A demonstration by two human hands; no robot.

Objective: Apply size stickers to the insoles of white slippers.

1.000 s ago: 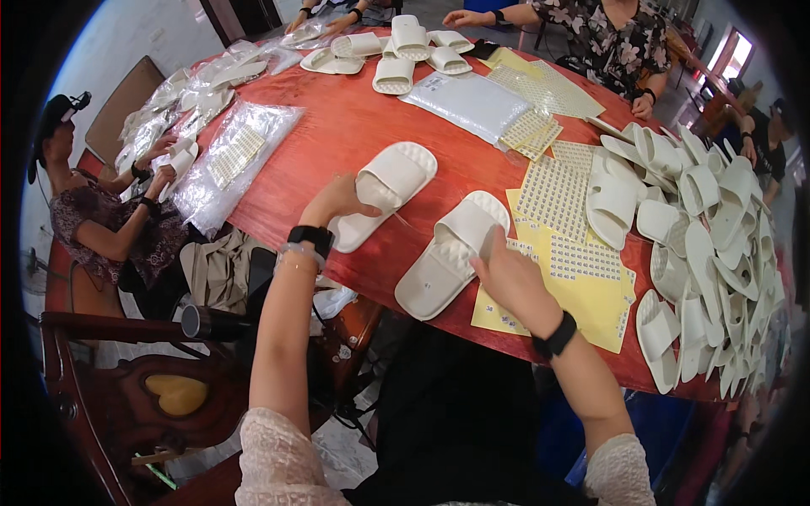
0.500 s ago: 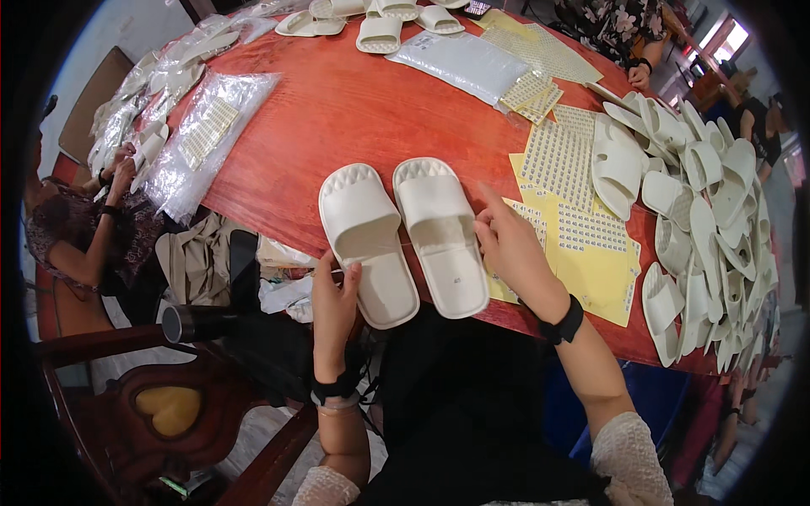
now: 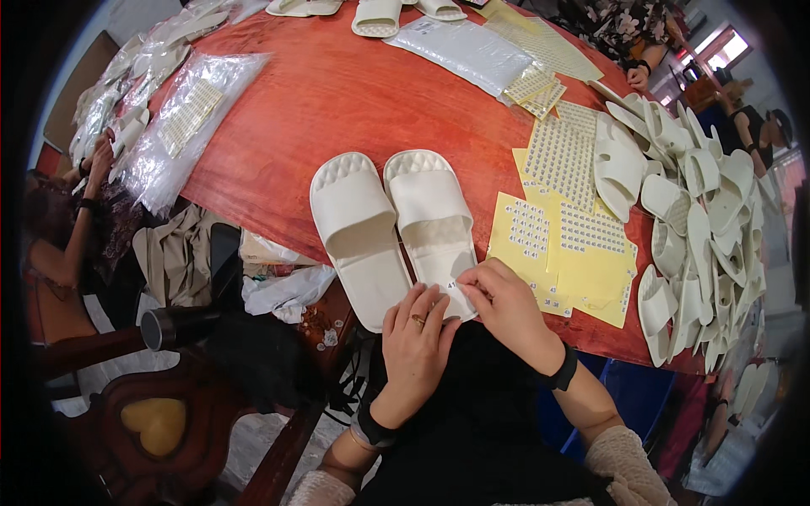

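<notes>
A pair of off-white slippers lies side by side at the table's near edge, toes pointing away: the left slipper [image 3: 354, 228] and the right slipper [image 3: 432, 215]. A small white printed sticker [image 3: 451, 285] is at the heel of the right slipper. My right hand [image 3: 510, 310] pinches at the sticker's edge with thumb and index finger. My left hand [image 3: 418, 337] rests with fingers stretched out over the heel ends of both slippers, a ring on one finger. Yellow sticker sheets [image 3: 516, 240] lie just right of the slippers.
A heap of off-white slippers [image 3: 696, 211] covers the table's right side. A plastic mailing bag [image 3: 456, 55] and more slippers [image 3: 375, 17] lie at the far side. Clear plastic bags [image 3: 190, 126] are at the left. Other people's hands [image 3: 101, 156] work nearby.
My left hand has left the left slipper's side and moved right onto the heels. My right hand has come down from beside the right slipper to its heel, where a sticker now shows.
</notes>
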